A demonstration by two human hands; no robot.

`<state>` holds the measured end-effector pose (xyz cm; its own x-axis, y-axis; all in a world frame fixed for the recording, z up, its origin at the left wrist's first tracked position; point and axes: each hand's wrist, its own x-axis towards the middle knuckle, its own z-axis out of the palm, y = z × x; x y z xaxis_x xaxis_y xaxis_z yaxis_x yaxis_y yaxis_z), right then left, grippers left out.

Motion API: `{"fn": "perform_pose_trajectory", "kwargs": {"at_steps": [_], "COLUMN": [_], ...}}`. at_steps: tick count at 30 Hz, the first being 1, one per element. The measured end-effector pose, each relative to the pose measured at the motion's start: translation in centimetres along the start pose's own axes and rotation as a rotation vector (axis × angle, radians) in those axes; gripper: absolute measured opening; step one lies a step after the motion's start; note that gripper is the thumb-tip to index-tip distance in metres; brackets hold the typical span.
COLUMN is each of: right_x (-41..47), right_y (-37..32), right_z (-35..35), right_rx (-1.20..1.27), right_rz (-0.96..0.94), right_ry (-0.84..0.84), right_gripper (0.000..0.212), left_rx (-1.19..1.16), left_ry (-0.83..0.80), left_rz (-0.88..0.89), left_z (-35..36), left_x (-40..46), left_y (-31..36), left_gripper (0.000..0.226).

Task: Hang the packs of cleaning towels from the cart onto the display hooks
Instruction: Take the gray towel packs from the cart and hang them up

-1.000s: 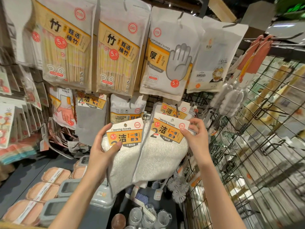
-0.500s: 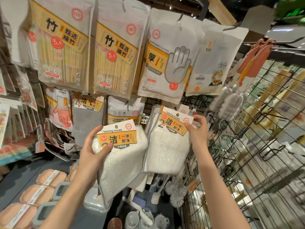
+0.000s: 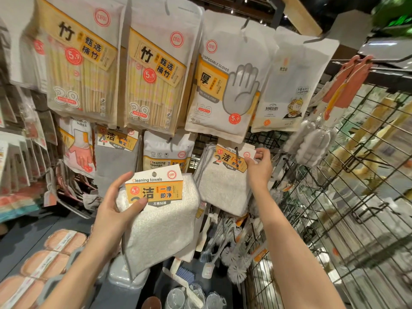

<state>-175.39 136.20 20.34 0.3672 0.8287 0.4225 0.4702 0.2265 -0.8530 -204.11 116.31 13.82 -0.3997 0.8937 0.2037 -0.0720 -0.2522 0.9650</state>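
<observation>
Pinching the card header of a pack of cleaning towels (image 3: 160,210), my left hand (image 3: 113,210) has its thumb (image 3: 138,202) laid across the front of the orange label at the card's lower left corner, while the other fingers curl round the left edge and behind, the forefinger rising to about 1 o'clock along the card's side. The white cloth hangs below the card toward 5 o'clock, tilted, its lower corner pointing down over a pale tub on the shelf.

My right hand (image 3: 258,168) is up at 1 o'clock from the left one, well apart from it. Its thumb presses the front of a second pack of cleaning towels (image 3: 225,186) at the right end of that pack's header card, and the fingertips (image 3: 263,152) curl over the card's top right corner, so the card is nipped between them. This second pack sits at the display hook (image 3: 236,152), whose dark wire shows at the hole in the card; more white towels lie stacked behind it. I cannot tell whether the card is fully seated on the wire.

Outward at 12 o'clock hang a disposable gloves bag (image 3: 229,81) and two chopstick bags (image 3: 153,70). At 11 o'clock of my left hand is a cleaning sponge pack (image 3: 167,152). At 3 o'clock stands a wire grid (image 3: 347,197).
</observation>
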Motion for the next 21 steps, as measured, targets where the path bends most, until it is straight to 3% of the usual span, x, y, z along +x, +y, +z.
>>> {"fn": "perform_pose_trajectory", "kwargs": {"at_steps": [5, 14, 18, 21], "right_x": [0.6, -0.7, -3.3, -5.8], "right_y": [0.1, -2.2, -4.5, -6.0], "right_z": [0.4, -1.9, -3.7, -4.6], "right_rx": [-0.066, 0.035, 0.181, 0.16], "right_rz": [-0.013, -0.055, -0.067, -0.075], "right_ry": [0.032, 0.038, -0.061, -0.257], "right_gripper": [0.029, 0.034, 0.029, 0.027], "left_rx": [0.01, -0.047, -0.08, -0.108], "left_ry": [-0.014, -0.066, -0.1, -0.115], "left_rz": [-0.007, -0.016, -0.023, -0.03], "left_z": [0.1, 0.7, 1.7, 2.5], "left_x": [-0.1, 0.0, 0.0, -0.1], "left_y": [0.2, 0.1, 0.4, 0.8], "left_gripper": [0.059, 0.06, 0.061, 0.061]}}
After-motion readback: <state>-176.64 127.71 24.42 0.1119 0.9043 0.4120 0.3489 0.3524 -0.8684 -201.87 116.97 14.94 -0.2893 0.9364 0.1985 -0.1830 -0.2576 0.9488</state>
